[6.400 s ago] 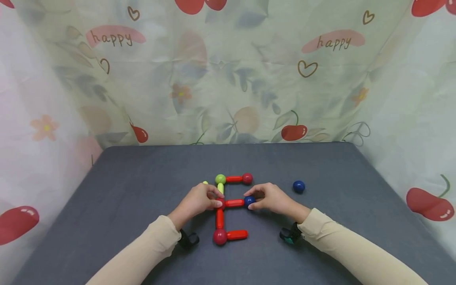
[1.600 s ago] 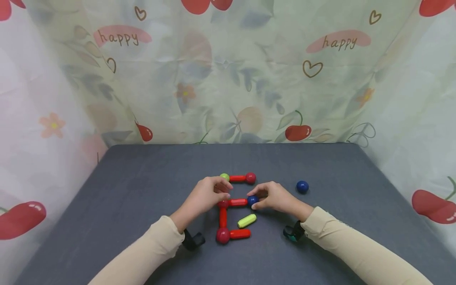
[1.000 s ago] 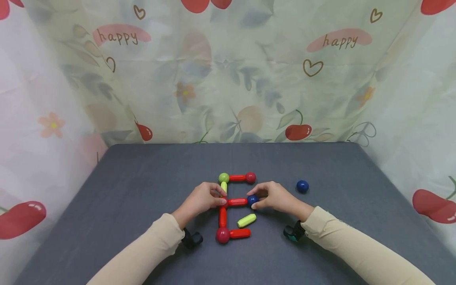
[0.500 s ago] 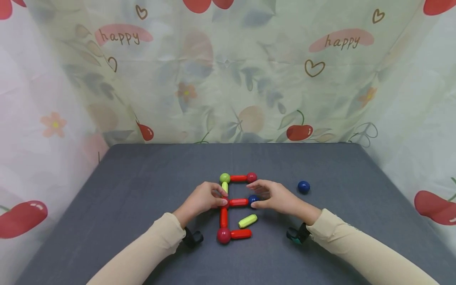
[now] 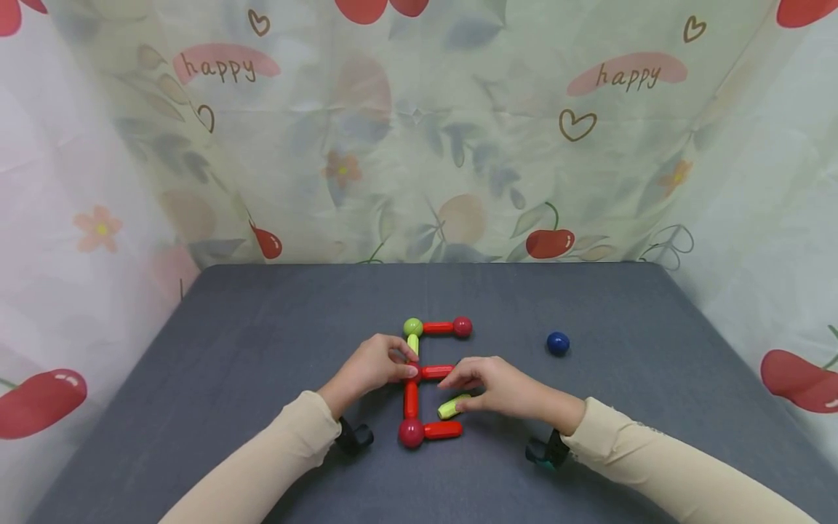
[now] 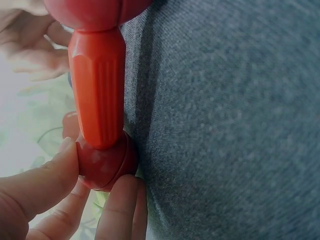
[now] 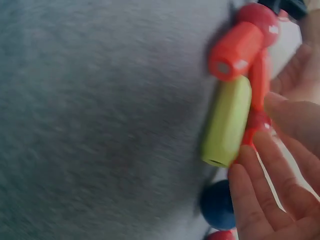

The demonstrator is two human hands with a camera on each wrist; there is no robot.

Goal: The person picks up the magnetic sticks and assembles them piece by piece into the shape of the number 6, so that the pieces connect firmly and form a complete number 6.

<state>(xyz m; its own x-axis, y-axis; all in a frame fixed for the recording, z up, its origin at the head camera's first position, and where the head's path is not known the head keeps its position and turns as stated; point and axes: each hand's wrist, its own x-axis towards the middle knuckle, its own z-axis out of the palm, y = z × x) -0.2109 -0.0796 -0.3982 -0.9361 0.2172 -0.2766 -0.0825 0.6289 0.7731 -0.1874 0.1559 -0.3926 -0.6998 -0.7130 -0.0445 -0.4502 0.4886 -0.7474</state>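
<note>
In the head view, an E-shaped figure of balls and rods lies on the dark table. My left hand (image 5: 369,367) pinches the red ball (image 6: 106,162) at its middle joint. From that joint, a yellow-green rod (image 5: 412,345) runs to a green ball (image 5: 413,327), and a red rod (image 5: 411,400) runs to the near red ball (image 5: 412,433). My right hand (image 5: 504,389) hovers with parted fingers over a loose yellow-green rod (image 7: 227,122), holding nothing. The blue ball (image 7: 218,204) on the middle arm is hidden by that hand in the head view.
A loose blue ball (image 5: 558,343) lies right of the figure. The top arm is a red rod (image 5: 438,327) ending in a red ball (image 5: 462,327); the bottom arm is a bare-ended red rod (image 5: 443,430). A printed curtain (image 5: 419,145) stands behind the table.
My right hand has let go of the blue ball and moved nearer, over the loose rod. That rod was not between the arms 6.4 s ago. My left hand, raised 1.6 s ago, grips the joint again.
</note>
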